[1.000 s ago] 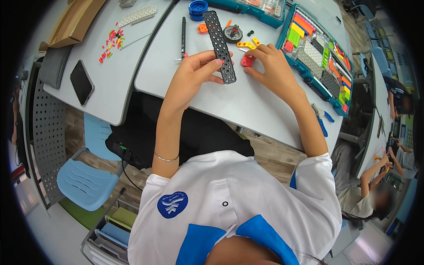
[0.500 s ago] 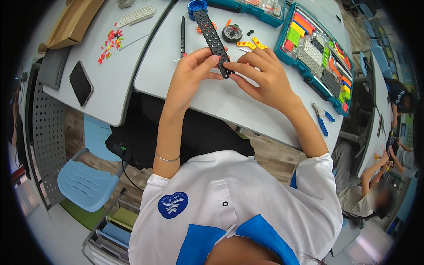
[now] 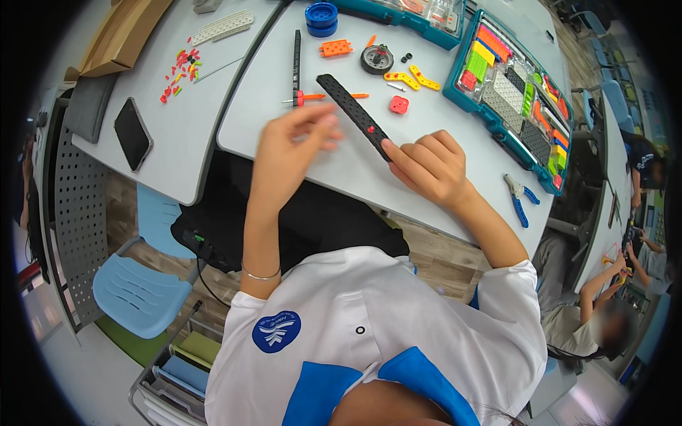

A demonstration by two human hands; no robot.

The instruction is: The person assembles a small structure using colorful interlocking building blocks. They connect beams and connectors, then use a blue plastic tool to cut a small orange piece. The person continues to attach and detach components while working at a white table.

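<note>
I note the black perforated strip (image 3: 355, 113) now held by the right hand (image 3: 430, 167) alone at centre frame; left hand (image 3: 295, 142) has let go, fingers loosely open, empty.

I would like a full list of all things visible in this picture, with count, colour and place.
Long black perforated plastic strip: 1, black, lying diagonally on the grey table, near end at the right hand.
Square red plastic block: 1, red, right of the strip.
Yellow angled plastic brackets: 2, yellow, beyond the block.
Round black wheel: 1, black, far side.
Blue round container: 1, blue, far edge.
Teal compartment parts tray: 1, teal, right side.
Blue-handled pliers: 1, blue, near right edge.
Black phone: 1, black, left table.
Left hand: raised, blurred.
Right hand: on the strip's end.
</note>
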